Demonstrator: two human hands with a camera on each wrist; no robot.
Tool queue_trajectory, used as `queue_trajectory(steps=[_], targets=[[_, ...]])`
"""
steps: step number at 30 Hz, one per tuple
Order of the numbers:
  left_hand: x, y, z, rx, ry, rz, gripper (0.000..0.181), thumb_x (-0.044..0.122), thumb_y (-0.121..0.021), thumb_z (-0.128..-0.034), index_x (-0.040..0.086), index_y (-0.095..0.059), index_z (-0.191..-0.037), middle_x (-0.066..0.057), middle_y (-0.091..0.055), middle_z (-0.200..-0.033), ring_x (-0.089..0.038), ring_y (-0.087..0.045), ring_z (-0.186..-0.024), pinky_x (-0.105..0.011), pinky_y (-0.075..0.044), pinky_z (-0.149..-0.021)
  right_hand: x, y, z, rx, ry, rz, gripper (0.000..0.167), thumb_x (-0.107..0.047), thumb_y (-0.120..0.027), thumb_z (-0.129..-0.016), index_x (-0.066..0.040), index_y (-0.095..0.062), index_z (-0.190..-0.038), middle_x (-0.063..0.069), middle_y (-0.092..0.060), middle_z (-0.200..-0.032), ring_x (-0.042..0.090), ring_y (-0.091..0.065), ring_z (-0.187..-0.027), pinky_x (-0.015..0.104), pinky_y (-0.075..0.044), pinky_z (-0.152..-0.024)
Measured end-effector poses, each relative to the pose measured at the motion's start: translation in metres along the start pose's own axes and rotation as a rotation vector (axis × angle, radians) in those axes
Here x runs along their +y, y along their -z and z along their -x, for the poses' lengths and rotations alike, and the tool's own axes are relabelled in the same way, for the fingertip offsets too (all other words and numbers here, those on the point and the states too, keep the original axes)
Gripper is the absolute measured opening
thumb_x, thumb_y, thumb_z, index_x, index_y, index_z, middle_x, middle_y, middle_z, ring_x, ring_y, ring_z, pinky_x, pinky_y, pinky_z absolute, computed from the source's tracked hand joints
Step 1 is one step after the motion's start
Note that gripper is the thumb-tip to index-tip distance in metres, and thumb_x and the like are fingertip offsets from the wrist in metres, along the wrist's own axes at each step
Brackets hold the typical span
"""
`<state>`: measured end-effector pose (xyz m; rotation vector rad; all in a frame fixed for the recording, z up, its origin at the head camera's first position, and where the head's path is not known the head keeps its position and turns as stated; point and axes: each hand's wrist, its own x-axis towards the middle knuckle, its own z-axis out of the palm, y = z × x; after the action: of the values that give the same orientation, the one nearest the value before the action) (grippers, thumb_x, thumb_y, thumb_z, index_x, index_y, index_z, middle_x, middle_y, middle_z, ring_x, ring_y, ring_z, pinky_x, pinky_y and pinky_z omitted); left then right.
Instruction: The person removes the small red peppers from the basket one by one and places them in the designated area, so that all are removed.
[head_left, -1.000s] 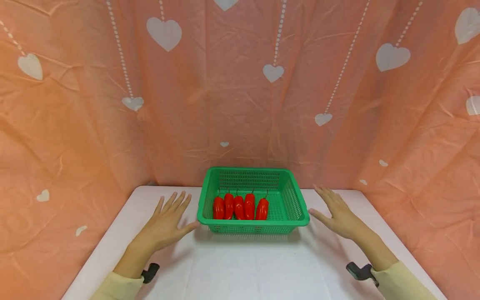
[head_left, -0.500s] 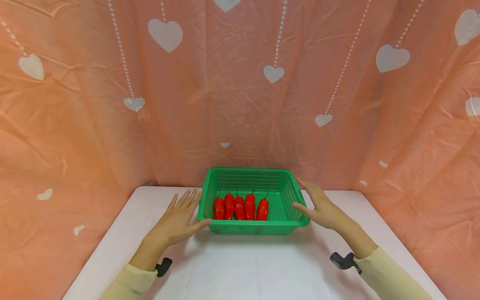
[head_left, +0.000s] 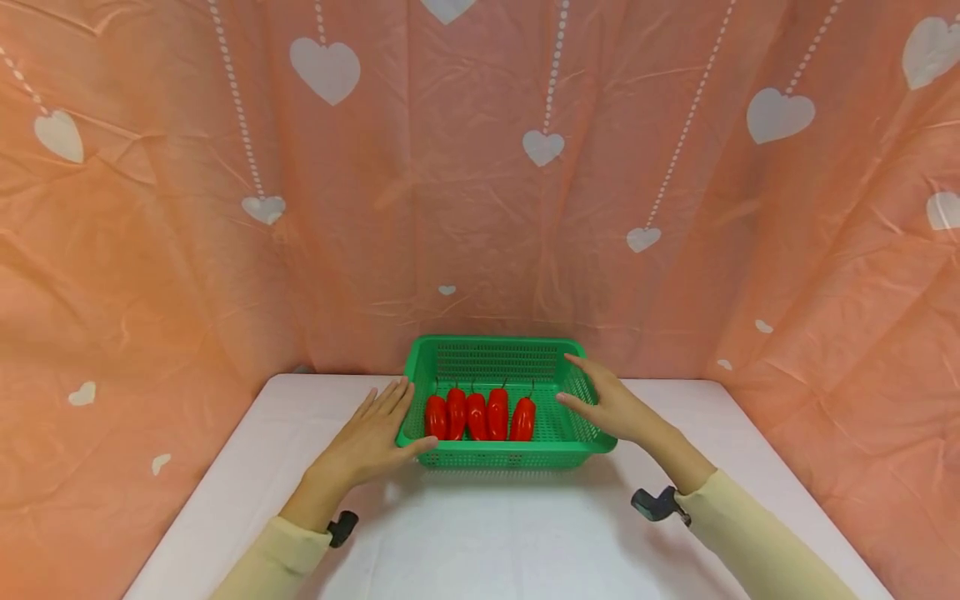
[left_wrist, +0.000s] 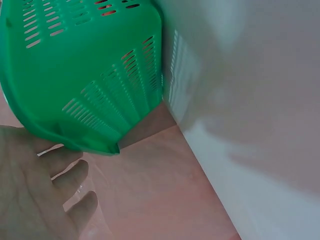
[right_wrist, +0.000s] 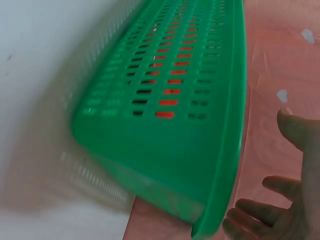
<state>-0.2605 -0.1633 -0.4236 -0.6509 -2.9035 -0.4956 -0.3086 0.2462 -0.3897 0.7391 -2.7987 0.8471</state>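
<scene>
In the head view I see five red peppers [head_left: 477,417] side by side, left of centre inside the green basket [head_left: 517,447] on the white tabletop [head_left: 487,533]. The left hand [head_left: 367,442], grip released, lies along the basket's left rim; the right hand [head_left: 618,408], grip also released, overlaps its right rim. I can't tell whether either touches. Both wrist views give me only red through the basket's slots.

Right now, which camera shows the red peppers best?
The head view: it looks into the green basket, where five red peppers show side by side. Both wrist views show only bits of red through the perforated basket.
</scene>
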Motion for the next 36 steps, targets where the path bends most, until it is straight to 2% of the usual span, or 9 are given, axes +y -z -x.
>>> queue_trajectory(steps=[8, 17, 23, 36], targets=[[-0.001, -0.005, -0.006, -0.019, 0.009, 0.001, 0.109, 0.074, -0.053, -0.1004, -0.007, -0.024, -0.166, -0.023, -0.021, -0.176, -0.038, -0.017, -0.165, -0.056, -0.012, -0.134, -0.011, -0.013, -0.017, -0.018, -0.048, -0.096, 0.075, -0.035, -0.071, -0.105, 0.002, -0.039, -0.162, 0.029, -0.049, -0.158, 0.051, -0.054, -0.138, 0.064, -0.048, -0.114], [-0.001, -0.007, -0.009, -0.031, 0.020, 0.008, 0.110, 0.075, -0.052, -0.1001, -0.008, -0.022, -0.167, -0.022, -0.018, -0.177, -0.038, -0.015, -0.165, -0.055, -0.011, -0.134, -0.020, -0.027, -0.031, -0.044, -0.126, -0.135, 0.068, -0.033, -0.070, -0.106, 0.004, -0.044, -0.157, 0.031, -0.057, -0.148, 0.050, -0.060, -0.130, 0.059, -0.056, -0.106], [0.001, -0.007, -0.009, -0.021, 0.030, 0.025, 0.111, 0.075, -0.053, -0.1002, -0.010, -0.023, -0.166, -0.024, -0.019, -0.176, -0.041, -0.016, -0.165, -0.057, -0.013, -0.134, -0.019, -0.037, -0.037, -0.052, -0.183, -0.140, 0.066, -0.032, -0.072, -0.105, 0.005, -0.047, -0.153, 0.033, -0.059, -0.143, 0.046, -0.064, -0.126, 0.057, -0.058, -0.102], [0.004, -0.010, -0.010, -0.008, 0.038, 0.022, 0.104, 0.065, -0.059, -0.1019, -0.009, -0.024, -0.166, -0.024, -0.019, -0.176, -0.041, -0.016, -0.165, -0.056, -0.014, -0.134, -0.008, -0.051, -0.042, -0.075, -0.264, -0.270, 0.068, -0.028, -0.077, -0.102, 0.005, -0.046, -0.153, 0.032, -0.063, -0.137, 0.047, -0.065, -0.126, 0.054, -0.061, -0.098]])
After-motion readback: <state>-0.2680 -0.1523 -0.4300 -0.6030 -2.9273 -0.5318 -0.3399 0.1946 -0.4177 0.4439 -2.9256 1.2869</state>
